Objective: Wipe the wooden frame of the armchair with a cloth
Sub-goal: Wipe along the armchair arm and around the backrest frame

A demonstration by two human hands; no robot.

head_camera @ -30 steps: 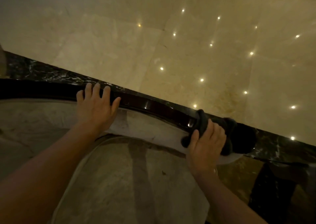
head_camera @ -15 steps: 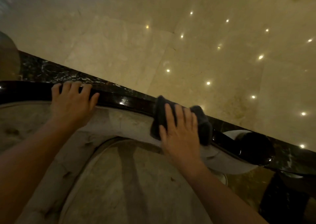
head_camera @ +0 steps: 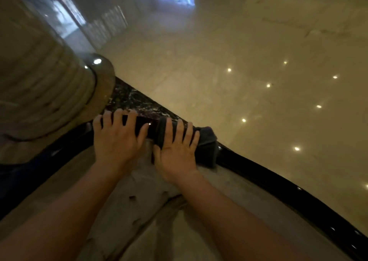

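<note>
The armchair's dark glossy wooden frame [head_camera: 278,183] curves along the top of the backrest from lower left to lower right. A dark cloth [head_camera: 207,147] is draped over the rail near its top. My right hand [head_camera: 176,149] lies flat on the cloth, fingers spread, pressing it onto the wood. My left hand [head_camera: 117,137] rests right beside it on the bare rail, fingers hooked over the far edge. The two hands nearly touch. The beige upholstered back [head_camera: 151,207] of the chair fills the space below my wrists.
A thick ribbed stone column [head_camera: 39,85] stands close at the left, its base ring almost against the chair. A strip of black veined marble [head_camera: 135,101] borders the polished beige floor [head_camera: 258,51], which reflects ceiling lights. Blurred glass fronts show far back.
My right hand has slid the cloth leftward along the rail until it sits beside my left hand. The view has swung up and left, bringing the column into sight.
</note>
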